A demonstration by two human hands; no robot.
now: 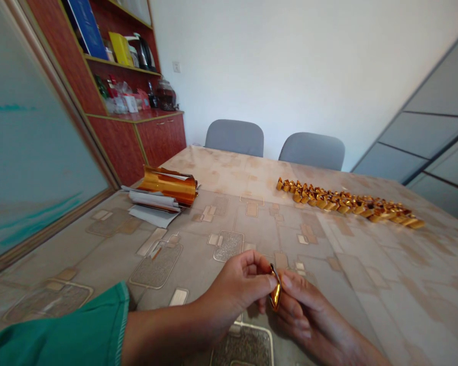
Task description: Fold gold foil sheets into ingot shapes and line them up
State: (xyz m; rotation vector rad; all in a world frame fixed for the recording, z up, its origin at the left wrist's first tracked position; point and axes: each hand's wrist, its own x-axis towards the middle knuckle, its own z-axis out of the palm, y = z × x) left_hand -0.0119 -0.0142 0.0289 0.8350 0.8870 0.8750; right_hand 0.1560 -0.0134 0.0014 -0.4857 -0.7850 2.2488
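Just above the near part of the table, a small folded gold foil paper piece [276,295] is held between both hands. My left hand [238,284] pinches it from the left, thumb against its side. My right hand [309,310] grips its right side with thumb and fingers. Part of the piece is hidden behind the fingertips. Farther off at the right lie rows of similar folded gold foil pieces [339,201]. A curled stack of gold foil sheets [168,185] with white backs rests at the left.
A patterned cloth covers the table [198,244]. Two grey chairs [234,137] stand at its far side, before a white wall. At the back left is a red-brown cabinet [164,134] with bottles and a kettle [145,53]. A glass panel [34,137] borders the left.
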